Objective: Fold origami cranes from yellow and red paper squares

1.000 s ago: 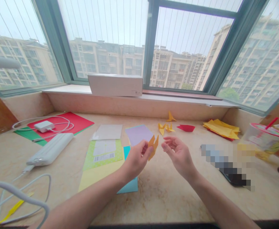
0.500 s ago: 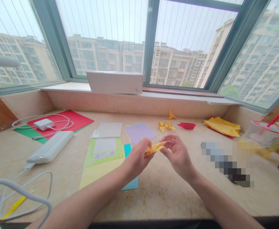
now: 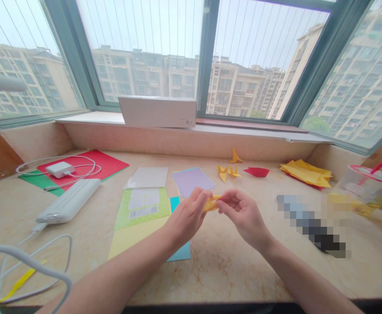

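Observation:
A small piece of folded yellow paper (image 3: 212, 204) is held above the table, mostly covered by fingers. My left hand (image 3: 191, 216) pinches its left side. The fingertips of my right hand (image 3: 241, 213) are closed on its right end. Behind my hands stand several folded yellow paper figures (image 3: 228, 172), with one more, a pointed yellow figure (image 3: 234, 157), at the back. To their right lies a folded red paper piece (image 3: 257, 172). Purple paper (image 3: 193, 181) is just beyond my left hand, and blue paper (image 3: 180, 253) is partly under my left forearm.
At left are a white power bank (image 3: 69, 200), a charger (image 3: 60, 169) with cable and red paper (image 3: 107, 168). A yellow paper stack (image 3: 306, 173), a plastic cup (image 3: 357, 183) and a blurred-out object (image 3: 311, 226) lie right. A white box (image 3: 158, 112) stands on the sill.
My right hand has moved slightly left and its fingers have closed on the right end of the yellow paper. My left fingers now cover more of it.

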A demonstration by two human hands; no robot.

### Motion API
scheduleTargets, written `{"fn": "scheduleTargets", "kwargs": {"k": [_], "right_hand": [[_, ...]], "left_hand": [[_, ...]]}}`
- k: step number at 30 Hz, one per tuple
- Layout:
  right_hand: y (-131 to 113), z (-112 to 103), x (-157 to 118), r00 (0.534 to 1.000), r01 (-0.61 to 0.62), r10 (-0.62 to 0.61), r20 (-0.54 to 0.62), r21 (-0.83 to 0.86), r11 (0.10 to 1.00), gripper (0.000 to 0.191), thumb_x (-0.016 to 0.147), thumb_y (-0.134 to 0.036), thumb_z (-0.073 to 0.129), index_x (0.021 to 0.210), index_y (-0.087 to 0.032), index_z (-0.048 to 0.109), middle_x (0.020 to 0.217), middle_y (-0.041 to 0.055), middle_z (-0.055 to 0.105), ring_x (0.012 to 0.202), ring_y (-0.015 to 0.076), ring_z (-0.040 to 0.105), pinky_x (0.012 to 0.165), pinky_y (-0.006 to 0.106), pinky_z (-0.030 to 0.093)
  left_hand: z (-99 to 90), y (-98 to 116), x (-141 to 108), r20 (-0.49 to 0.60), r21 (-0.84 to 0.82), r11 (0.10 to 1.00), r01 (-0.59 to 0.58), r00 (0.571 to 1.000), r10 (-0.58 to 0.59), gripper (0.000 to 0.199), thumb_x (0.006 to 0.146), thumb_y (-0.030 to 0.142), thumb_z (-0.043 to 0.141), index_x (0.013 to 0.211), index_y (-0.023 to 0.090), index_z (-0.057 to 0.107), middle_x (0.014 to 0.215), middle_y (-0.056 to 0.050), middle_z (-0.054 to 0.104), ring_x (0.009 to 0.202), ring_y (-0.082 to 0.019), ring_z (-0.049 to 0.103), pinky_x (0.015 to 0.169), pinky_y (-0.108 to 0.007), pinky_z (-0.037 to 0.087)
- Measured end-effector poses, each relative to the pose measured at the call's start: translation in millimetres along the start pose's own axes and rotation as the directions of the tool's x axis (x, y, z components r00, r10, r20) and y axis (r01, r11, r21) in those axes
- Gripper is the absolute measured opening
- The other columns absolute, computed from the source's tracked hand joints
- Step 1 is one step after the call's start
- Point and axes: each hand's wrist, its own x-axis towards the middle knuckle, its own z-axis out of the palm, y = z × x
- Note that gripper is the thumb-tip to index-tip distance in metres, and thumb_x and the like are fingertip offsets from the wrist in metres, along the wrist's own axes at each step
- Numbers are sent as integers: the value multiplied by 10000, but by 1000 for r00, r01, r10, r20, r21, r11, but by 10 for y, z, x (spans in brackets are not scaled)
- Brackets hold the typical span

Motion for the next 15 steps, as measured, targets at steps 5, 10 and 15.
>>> {"fn": "scheduleTargets", "kwargs": {"k": [5, 10, 15], "right_hand": [[-41, -82, 25, 1000, 2, -2, -27, -10, 1000, 224, 826, -341, 764, 1002, -221, 695, 822, 11, 742, 696, 145, 687, 709, 291, 560], [-70, -163, 23, 997, 65, -60, 50, -99, 993, 197, 852, -331, 733, 1019, -228, 739, 900, 36, 759, 797, 180, 701, 779, 337, 572], [-105, -198, 19, 981, 187, -158, 111, -348, 918, 138, 894, -296, 674, 989, -234, 751, 934, 47, 757, 837, 208, 680, 792, 370, 549]], "left_hand": [[5, -3, -5, 26, -149, 987, -67, 997, 71, 250, 993, 294, 513, 1231, 234, 465, 1128, -78, 577, 963, -205, 647, 830, -353, 560], [-10, -40, -1, 31, -238, 970, -52, 998, 61, 322, 1018, 296, 470, 1338, 269, 470, 1196, -90, 587, 1008, -195, 643, 908, -361, 540], [-13, -63, 0, 39, -282, 958, -57, 997, 71, 309, 1020, 284, 467, 1325, 284, 512, 1170, -80, 595, 1039, -191, 635, 938, -353, 525]]}}
